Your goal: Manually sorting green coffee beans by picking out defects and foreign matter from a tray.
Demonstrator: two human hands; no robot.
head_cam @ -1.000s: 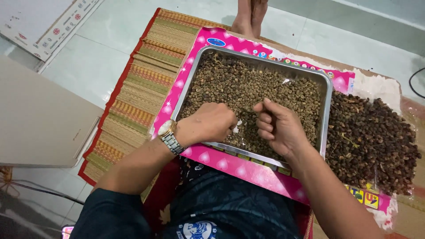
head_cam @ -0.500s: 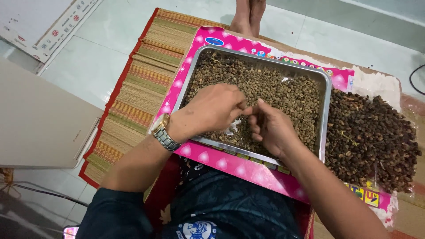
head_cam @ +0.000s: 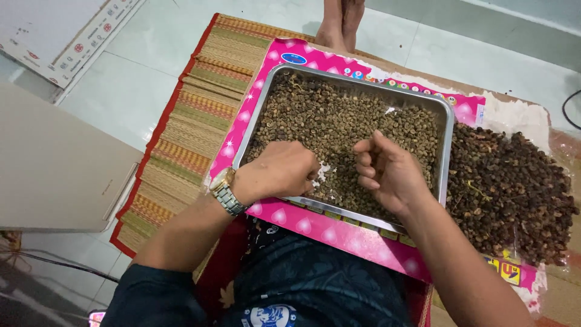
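Note:
A rectangular metal tray (head_cam: 449, 140) lies on a pink sheet with hearts (head_cam: 339, 233) and is filled with small olive-brown beans (head_cam: 339, 118). My left hand (head_cam: 281, 171), with a wristwatch (head_cam: 225, 189) on the wrist, rests curled at the tray's near left edge, fingers down among the beans beside some pale flakes (head_cam: 321, 174). My right hand (head_cam: 387, 172) hovers just right of it over the beans, fingers curled and thumb up; what it pinches is hidden. A heap of darker brown dried pods (head_cam: 514, 188) lies to the right of the tray.
A striped woven mat (head_cam: 193, 115) lies under the sheet on a pale tiled floor. A beige flat box (head_cam: 54, 169) sits at the left. Another person's bare feet (head_cam: 340, 24) stand beyond the tray. A black cable (head_cam: 566, 109) shows at the right edge.
My left hand has pulled back from the tray's middle to its near left edge. My right hand has moved apart from it to the right and lifted slightly.

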